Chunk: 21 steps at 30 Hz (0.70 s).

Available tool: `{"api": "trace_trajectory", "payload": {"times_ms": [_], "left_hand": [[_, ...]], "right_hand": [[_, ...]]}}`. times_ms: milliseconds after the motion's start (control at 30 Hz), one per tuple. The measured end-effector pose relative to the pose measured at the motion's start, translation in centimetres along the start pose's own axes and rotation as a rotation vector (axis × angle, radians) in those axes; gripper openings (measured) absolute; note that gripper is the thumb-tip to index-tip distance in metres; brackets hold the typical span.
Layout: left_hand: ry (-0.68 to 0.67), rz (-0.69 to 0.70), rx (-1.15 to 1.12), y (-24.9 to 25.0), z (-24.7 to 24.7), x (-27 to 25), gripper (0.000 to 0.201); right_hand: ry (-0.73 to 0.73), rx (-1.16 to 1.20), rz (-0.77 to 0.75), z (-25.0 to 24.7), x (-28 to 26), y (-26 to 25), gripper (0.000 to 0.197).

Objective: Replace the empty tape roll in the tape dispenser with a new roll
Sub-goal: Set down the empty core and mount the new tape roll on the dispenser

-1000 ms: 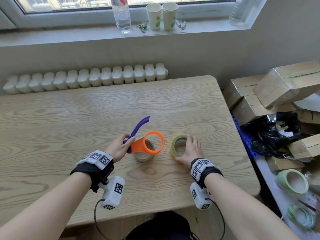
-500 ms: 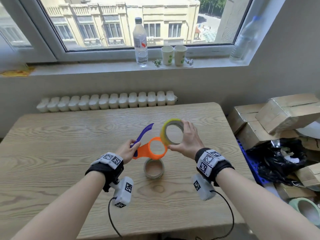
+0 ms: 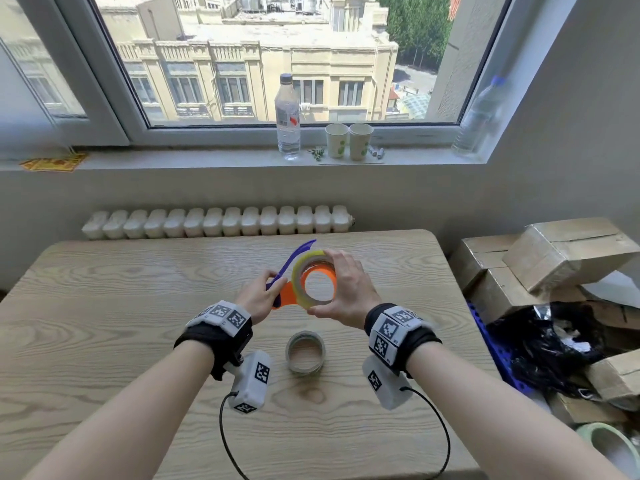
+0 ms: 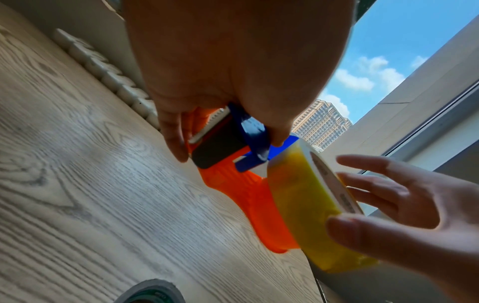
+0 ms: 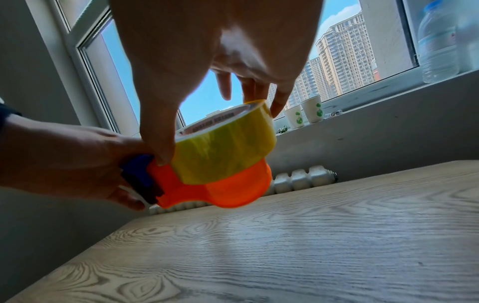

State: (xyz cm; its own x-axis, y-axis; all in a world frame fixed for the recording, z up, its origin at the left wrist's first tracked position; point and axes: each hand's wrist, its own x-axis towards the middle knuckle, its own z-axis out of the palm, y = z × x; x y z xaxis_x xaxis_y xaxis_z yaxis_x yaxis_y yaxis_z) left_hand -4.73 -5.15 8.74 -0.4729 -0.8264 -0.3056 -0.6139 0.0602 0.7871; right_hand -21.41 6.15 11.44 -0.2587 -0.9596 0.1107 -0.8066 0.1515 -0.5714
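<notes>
The orange tape dispenser (image 3: pixel 287 295) with a purple blade arm (image 3: pixel 294 258) is held above the table by my left hand (image 3: pixel 258 296), whose fingers curl round its neck (image 4: pixel 223 143). My right hand (image 3: pixel 346 289) holds the new yellowish tape roll (image 3: pixel 301 275) by its rim, thumb below and fingers on top. The roll (image 5: pixel 223 151) sits partly over the dispenser's orange ring (image 5: pixel 233 188), tilted. In the left wrist view the roll (image 4: pixel 303 196) covers the ring's (image 4: pixel 261 213) right side. The empty roll core (image 3: pixel 305 352) lies flat on the table (image 3: pixel 104 323) below the hands.
A water bottle (image 3: pixel 287 119) and two paper cups (image 3: pixel 349 141) stand on the window sill. A white radiator (image 3: pixel 214 221) runs behind the table. Cardboard boxes (image 3: pixel 554 258), a black bag (image 3: pixel 547 344) and a greenish tape roll (image 3: pixel 609 445) lie to the right of the table.
My right hand lifted the new roll off the table and brought it left onto the dispenser's ring. My left hand raised the dispenser away from the empty core. The head view tilted up.
</notes>
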Motion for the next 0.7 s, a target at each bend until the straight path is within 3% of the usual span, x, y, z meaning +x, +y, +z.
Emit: {"api": "trace_trajectory", "payload": {"times_ms": [233,367,700], "left_hand": [[-0.069,0.037,-0.065,0.2,-0.5,0.2,0.056],[-0.092,0.08,-0.02,2.3,-0.7,-1.5,0.038],[-0.039,0.107,-0.044,3.8,-0.5,-2.2,0.035]], "right_hand": [[-0.052,-0.035,0.008,0.3,-0.6,0.4,0.105],[-0.064,-0.034,0.041,0.2,-0.6,0.7,0.108],[-0.061,0.192,0.153,-1.3,-0.9,0.1,0.105]]}}
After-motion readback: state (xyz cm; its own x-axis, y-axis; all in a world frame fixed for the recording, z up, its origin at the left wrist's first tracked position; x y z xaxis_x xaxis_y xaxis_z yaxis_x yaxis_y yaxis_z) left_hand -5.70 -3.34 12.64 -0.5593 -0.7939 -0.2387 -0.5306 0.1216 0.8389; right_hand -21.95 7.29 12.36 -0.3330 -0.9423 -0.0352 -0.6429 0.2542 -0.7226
